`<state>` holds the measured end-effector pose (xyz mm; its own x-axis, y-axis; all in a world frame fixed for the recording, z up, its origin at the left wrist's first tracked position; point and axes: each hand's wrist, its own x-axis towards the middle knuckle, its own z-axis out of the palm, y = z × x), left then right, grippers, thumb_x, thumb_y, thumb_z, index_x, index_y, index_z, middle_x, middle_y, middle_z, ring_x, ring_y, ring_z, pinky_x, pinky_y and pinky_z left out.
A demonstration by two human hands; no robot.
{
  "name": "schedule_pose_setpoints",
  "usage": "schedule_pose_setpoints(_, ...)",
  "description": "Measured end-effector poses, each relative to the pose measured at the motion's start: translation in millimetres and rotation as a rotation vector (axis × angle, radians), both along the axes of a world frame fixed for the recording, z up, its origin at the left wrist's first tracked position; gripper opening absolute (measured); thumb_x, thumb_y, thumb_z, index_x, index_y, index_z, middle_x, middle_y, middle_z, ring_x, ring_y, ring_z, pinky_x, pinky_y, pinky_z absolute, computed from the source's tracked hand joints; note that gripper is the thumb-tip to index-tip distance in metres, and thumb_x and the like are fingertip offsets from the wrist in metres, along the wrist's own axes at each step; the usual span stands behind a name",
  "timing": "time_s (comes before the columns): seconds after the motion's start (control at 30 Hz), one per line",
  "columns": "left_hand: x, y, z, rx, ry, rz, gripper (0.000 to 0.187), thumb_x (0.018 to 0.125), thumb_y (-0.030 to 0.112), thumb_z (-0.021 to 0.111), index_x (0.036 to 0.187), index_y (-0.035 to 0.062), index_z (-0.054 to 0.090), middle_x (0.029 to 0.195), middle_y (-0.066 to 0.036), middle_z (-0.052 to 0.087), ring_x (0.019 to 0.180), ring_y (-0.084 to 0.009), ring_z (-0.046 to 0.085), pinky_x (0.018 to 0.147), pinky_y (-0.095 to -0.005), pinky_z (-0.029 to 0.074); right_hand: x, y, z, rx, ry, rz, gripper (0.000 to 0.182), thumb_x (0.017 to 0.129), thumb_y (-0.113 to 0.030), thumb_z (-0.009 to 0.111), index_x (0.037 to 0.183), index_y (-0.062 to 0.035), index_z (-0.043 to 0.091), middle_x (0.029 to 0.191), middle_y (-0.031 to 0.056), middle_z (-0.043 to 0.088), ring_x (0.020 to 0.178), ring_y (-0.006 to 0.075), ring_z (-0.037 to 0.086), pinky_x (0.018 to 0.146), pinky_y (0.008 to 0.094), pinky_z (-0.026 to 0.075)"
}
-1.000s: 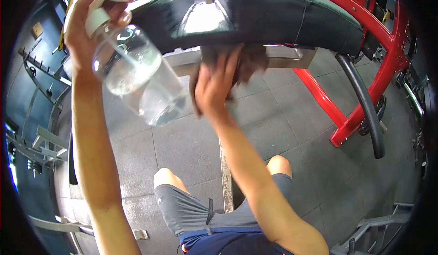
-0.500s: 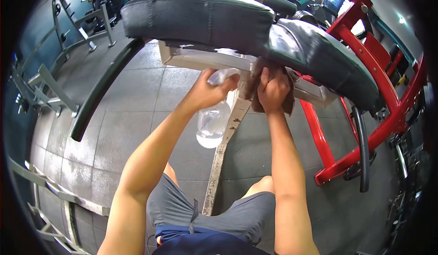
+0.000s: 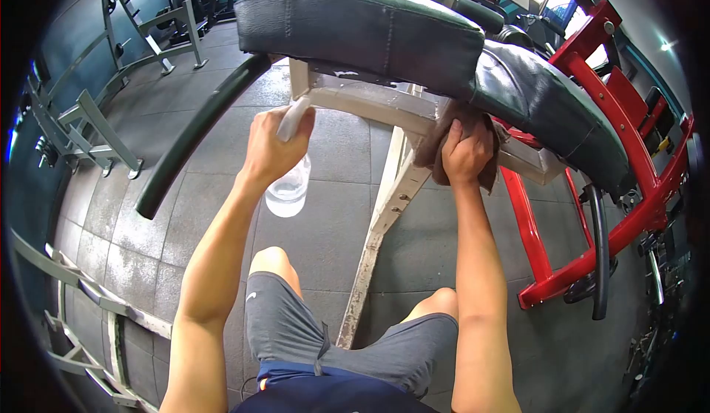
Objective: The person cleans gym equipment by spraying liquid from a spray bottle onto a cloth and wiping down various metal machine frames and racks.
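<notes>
My left hand (image 3: pixel 275 147) is closed around the neck of a clear spray bottle (image 3: pixel 287 191), whose pale nozzle points up toward the white frame bar (image 3: pixel 373 108). Some clear liquid shows in the bottle's lower part. My right hand (image 3: pixel 467 150) grips a brown cloth (image 3: pixel 435 147) and presses it against the white frame near the upright post, just under the dark padded cushion (image 3: pixel 370 32). Part of the cloth is hidden behind my fingers. A second dark pad (image 3: pixel 551 91) curves away on the right.
Black foam-covered handles hang at the left (image 3: pixel 196 136) and right (image 3: pixel 597 258) of the bench. A red machine frame (image 3: pixel 577 265) stands close on the right. Grey metal racks (image 3: pixel 111 139) are at the left. A worn white post (image 3: pixel 366 265) runs down between my knees.
My left hand has moved left with the spray bottle, away from the upright post and toward the bar's left end. My right hand keeps the cloth against the frame. The view has shifted slightly.
</notes>
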<state>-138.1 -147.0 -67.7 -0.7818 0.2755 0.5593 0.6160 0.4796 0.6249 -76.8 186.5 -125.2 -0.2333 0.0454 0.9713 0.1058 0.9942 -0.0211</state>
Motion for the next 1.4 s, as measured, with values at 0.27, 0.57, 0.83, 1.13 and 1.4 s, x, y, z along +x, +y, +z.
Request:
schedule_pose_setpoints(0.27, 47, -43, -15, 0.191, 0.459, -0.044, 0.007, 0.086, 0.0, 0.064, 0.081, -0.0039, 0.062, 0.075, -0.016, 0.061, 0.065, -0.0288, 0.06, 0.058, -0.0371, 0.047, -50, -102, -47, -0.364, 0.3, 0.408, 0.057, 0.096, -0.024, 0.056, 0.134, 0.0151, 0.041, 0.13, 0.0308, 0.054, 0.115, 0.045, 0.057, 0.103, 0.05, 0.041)
schedule_pose_setpoints(0.57, 154, -44, -187, 0.206, -0.139, -0.185, 0.008, 0.084, 0.003, 0.067, 0.087, -0.0033, 0.066, 0.085, -0.019, 0.066, 0.075, -0.0336, 0.066, 0.066, -0.039, 0.054, -138, -230, 38, -0.179, -0.505, 0.25, 0.08, 0.081, -0.049, 0.075, 0.122, 0.0137, 0.047, 0.1, 0.0286, 0.064, 0.091, 0.0401, 0.066, 0.083, 0.043, 0.054)
schedule_pose_setpoints(0.83, 194, -30, -282, 0.154, -0.353, -0.409, 0.012, 0.086, 0.012, 0.068, 0.089, -0.0002, 0.066, 0.087, -0.016, 0.066, 0.077, -0.0331, 0.067, 0.067, -0.0404, 0.054, -125, -213, 8, 0.375, -0.31, 0.017, 0.064, 0.088, -0.026, 0.062, 0.149, -0.0208, 0.041, 0.153, 0.0218, 0.03, 0.118, 0.0496, 0.05, 0.087, 0.0542, 0.046)
schedule_pose_setpoints(1.13, 188, -10, -298, 0.002, -0.318, -0.455, 0.018, 0.087, 0.021, 0.068, 0.085, 0.0045, 0.061, 0.081, -0.013, 0.059, 0.076, -0.0341, 0.062, 0.067, -0.0445, 0.052, -112, -187, 1, 0.315, -0.275, 0.194, 0.061, 0.088, -0.031, 0.062, 0.141, -0.004, 0.047, 0.151, 0.026, 0.036, 0.111, 0.0425, 0.056, 0.087, 0.0483, 0.047)
schedule_pose_setpoints(1.4, 198, 1, -306, -0.058, -0.354, -0.573, 0.018, 0.089, 0.022, 0.067, 0.086, 0.0043, 0.063, 0.081, -0.013, 0.06, 0.079, -0.0336, 0.062, 0.067, -0.0436, 0.052, -143, -183, 80, -0.331, -0.933, 0.393, 0.093, 0.073, -0.081, 0.062, 0.1, 0.0071, 0.072, 0.104, 0.0324, 0.068, 0.102, 0.0412, 0.068, 0.092, 0.0437, 0.052)
